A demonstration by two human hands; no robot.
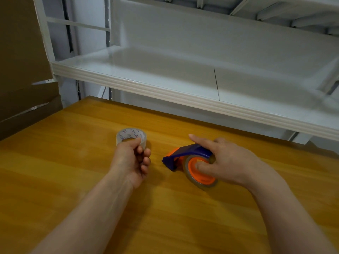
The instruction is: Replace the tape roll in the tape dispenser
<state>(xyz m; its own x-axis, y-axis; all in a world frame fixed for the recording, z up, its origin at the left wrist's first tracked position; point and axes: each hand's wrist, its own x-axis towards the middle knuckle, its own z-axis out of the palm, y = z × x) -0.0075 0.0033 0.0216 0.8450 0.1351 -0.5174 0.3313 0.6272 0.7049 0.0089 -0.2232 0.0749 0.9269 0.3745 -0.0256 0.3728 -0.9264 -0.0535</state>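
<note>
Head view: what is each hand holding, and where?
Right hand holds the dispenser: thumb on the orange hub, fingers over the blue frame. Left hand touches the roll at its near rim; grip cannot be told.

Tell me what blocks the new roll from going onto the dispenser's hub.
The old tape roll occupies the orange hub of the tape dispenser, and the thumb of the right hand presses on that hub. Only bare table lies between the new tape roll and it.

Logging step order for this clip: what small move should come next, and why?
Probably slide the nearly spent roll off the orange hub: it still sits on the tape dispenser that the right hand grips, while the left hand pinches the fresh clear tape roll.
</note>
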